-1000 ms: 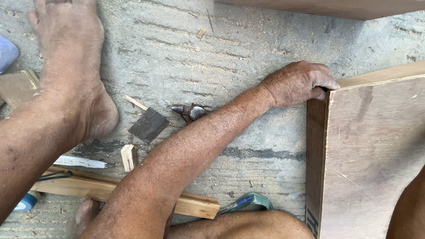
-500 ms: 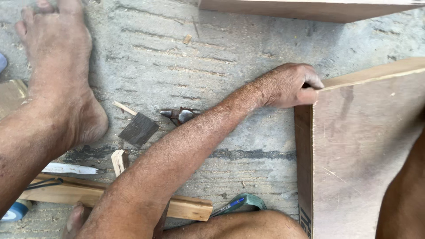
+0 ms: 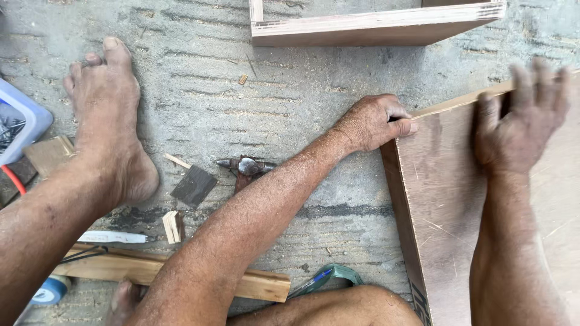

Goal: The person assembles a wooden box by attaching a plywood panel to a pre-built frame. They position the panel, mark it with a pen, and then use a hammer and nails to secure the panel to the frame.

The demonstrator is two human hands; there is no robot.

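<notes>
Plywood board (image 3: 483,241) lies at 4 o'clock on concrete floor (image 3: 302,108); my left hand (image 3: 374,124) pinches its top-left corner edge, fingers curled tight. My right hand (image 3: 519,124) blurred over board's top edge, fingers spread wide, holding nothing. Hammer head (image 3: 244,166) at 9 o'clock of left hand, my bare foot (image 3: 112,115) further out, plywood frame (image 3: 374,24) at 12

Plywood panel (image 3: 447,199): matt brown face, layered raw edge. Concrete floor (image 3: 290,90): rough, grey, dusty. Hammer head (image 3: 246,165): dull worn metal. Wood batten (image 3: 181,274), lower left: pale, unfinished.
</notes>
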